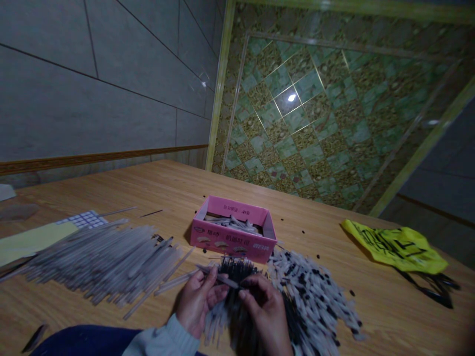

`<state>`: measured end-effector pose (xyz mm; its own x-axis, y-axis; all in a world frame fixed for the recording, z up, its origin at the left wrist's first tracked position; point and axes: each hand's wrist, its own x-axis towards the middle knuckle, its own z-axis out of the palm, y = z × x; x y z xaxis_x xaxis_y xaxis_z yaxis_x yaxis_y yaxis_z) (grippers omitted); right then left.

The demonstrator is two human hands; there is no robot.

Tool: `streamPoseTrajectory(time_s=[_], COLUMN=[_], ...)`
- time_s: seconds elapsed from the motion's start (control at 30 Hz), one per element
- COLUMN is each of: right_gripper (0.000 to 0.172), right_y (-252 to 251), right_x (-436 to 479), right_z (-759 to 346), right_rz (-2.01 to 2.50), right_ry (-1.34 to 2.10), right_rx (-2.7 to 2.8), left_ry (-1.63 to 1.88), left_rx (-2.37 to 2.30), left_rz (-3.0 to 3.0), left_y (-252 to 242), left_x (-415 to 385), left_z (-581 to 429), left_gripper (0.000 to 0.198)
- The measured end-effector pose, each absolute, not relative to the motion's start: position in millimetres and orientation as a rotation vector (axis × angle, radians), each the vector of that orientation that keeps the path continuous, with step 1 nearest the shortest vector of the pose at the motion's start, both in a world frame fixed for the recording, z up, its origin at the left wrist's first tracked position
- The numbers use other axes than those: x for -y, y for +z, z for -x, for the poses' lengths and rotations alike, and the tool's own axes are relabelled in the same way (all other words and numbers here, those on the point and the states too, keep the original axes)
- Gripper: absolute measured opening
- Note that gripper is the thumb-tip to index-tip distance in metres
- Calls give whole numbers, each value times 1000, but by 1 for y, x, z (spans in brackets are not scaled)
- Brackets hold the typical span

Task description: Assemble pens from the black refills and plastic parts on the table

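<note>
Toward near edge of table (pixel 148 181), left hand (pixel 197 302) and right hand (pixel 267 307) pinch slender tube (pixel 229 282); loose pinch could drop it among black sticks (pixel 237 267).

A slim, pale grey tube (pixel 230 283), blurred, is held aslant above the desk (pixel 319 222) in the left hand (pixel 196 302), its right end dipping lower at the fingertips of the right hand (pixel 265 307); whether those grip it is unclear. Below, towards the desk's near edge, lie dark sticks (pixel 237 267), thin and bunched in a loose heap, black ends bristling towards the far edge, partly hidden by the hands.
</note>
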<state>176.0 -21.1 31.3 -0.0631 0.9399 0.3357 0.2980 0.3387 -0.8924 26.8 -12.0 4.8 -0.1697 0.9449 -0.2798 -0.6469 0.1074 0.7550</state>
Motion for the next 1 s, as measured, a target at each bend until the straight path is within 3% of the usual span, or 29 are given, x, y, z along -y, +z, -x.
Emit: streamPoseTrajectory(time_s=[0.37, 0.53, 0.7, 0.87, 1.0], right_gripper=[6, 24, 21, 31, 31], right_y=[32, 25, 21, 20, 17], right_x=[23, 20, 16, 16, 15], right_z=[-177, -180, -179, -176, -176], right_rz=[1134, 1075, 1037, 953, 1013], right_ry=[682, 728, 993, 1427, 1319], right_rx=[1688, 1649, 1381, 1018, 1040], left_ry=[1500, 1498, 1506, 1512, 1513], left_rx=[-985, -990, -988, -978, -973], left_rz=[-422, -412, -406, -409, -411], left_y=[4, 5, 5, 4, 4], left_x=[12, 12, 11, 9, 9], left_z=[-26, -26, -24, -22, -22], left_gripper=[23, 21, 18, 17, 19])
